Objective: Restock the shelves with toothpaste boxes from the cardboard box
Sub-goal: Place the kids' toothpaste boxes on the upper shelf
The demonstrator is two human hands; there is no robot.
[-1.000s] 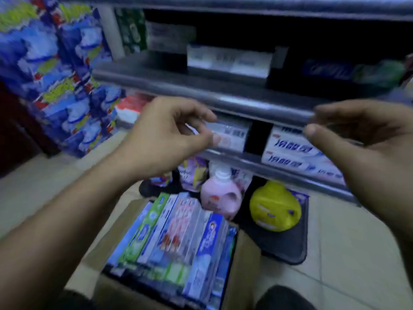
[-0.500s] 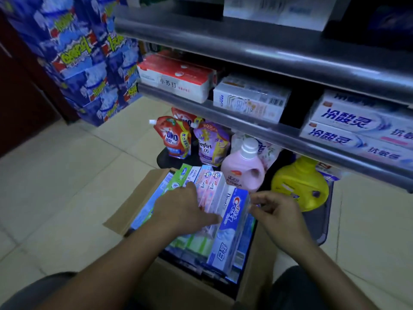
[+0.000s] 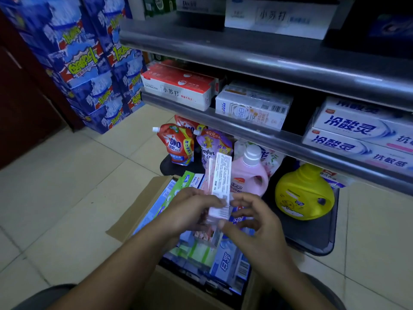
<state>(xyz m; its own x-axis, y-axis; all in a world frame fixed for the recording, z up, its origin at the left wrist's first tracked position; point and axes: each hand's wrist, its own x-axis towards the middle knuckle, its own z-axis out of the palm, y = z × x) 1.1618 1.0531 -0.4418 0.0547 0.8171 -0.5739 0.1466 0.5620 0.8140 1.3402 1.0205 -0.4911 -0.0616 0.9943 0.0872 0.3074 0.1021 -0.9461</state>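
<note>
A pink and white toothpaste box [image 3: 220,182] stands almost upright above the open cardboard box [image 3: 131,214], its printed back facing me. My left hand [image 3: 190,211] grips its lower end from the left. My right hand [image 3: 252,222] touches the same lower end from the right with thumb and fingertips. The cardboard box holds several toothpaste boxes [image 3: 201,249] lying side by side, in blue, green and white. The grey metal shelf [image 3: 263,135] in front carries red-and-white boxes [image 3: 178,88], a white box [image 3: 252,106] and blue-lettered white boxes [image 3: 362,133].
Under the lowest shelf stand a red detergent pouch [image 3: 176,144], a purple softener pouch [image 3: 214,144], a pink bottle [image 3: 250,173] and a yellow bottle [image 3: 304,195] on a dark tray [image 3: 312,236]. Stacked blue cartons [image 3: 89,59] rise at the left. Tiled floor [image 3: 67,186] surrounds the cardboard box.
Both hands came down from the shelf to the cardboard box. The pink and white toothpaste box has been lifted out and now stands upright between them.
</note>
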